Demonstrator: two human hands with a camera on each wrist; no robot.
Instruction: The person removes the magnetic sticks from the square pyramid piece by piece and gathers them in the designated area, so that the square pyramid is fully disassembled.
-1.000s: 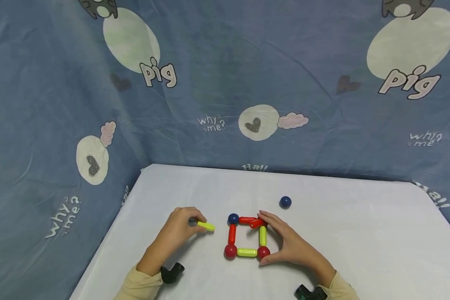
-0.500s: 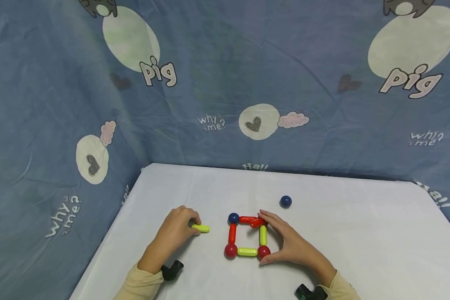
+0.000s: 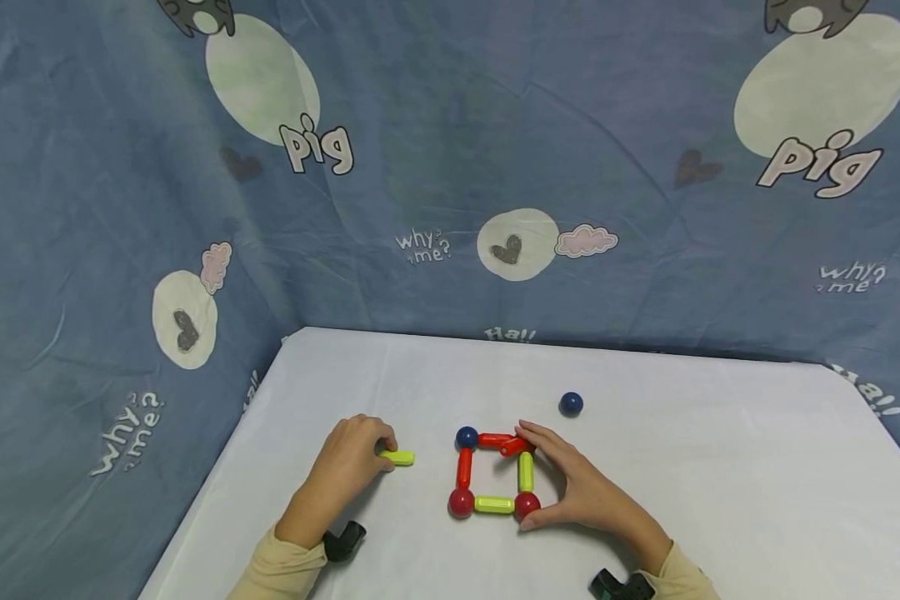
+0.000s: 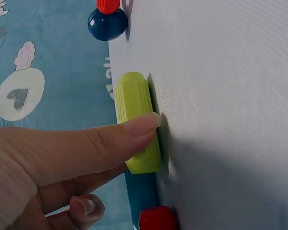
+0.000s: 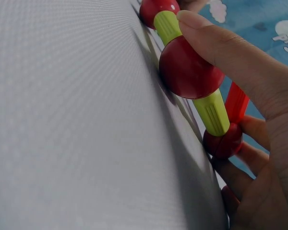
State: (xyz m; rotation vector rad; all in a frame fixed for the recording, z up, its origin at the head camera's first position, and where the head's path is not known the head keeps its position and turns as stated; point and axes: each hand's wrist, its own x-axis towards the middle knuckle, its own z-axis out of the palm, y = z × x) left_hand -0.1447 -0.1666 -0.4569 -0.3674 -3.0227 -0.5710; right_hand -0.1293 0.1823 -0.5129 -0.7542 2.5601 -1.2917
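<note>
My left hand (image 3: 352, 450) pinches a yellow-green magnetic rod (image 4: 134, 98) between thumb and fingers, low over the table, left of a square of rods and balls. Just beyond that rod, a dark blue piece (image 4: 143, 196) and a red piece (image 4: 158, 219) show in the left wrist view; the hand hides them from the head view. My right hand (image 3: 577, 483) spans the square's right side, thumb on the near red ball (image 5: 189, 67), fingers at the far red ball (image 5: 223, 141). A yellow-green rod (image 5: 211, 112) joins these balls. From the far one a loose-ended red rod (image 3: 515, 447) juts up.
The square's left side has a blue ball (image 3: 467, 437), a red rod (image 3: 464, 468) and a red ball (image 3: 461, 502). A separate blue ball (image 3: 571, 404) lies behind it on the white table (image 3: 720, 467). A patterned blue curtain (image 3: 420, 167) hangs around the back and left.
My left hand has drawn slightly left with the yellow-green rod, which now points more level. My right hand and the square stay where they were.
</note>
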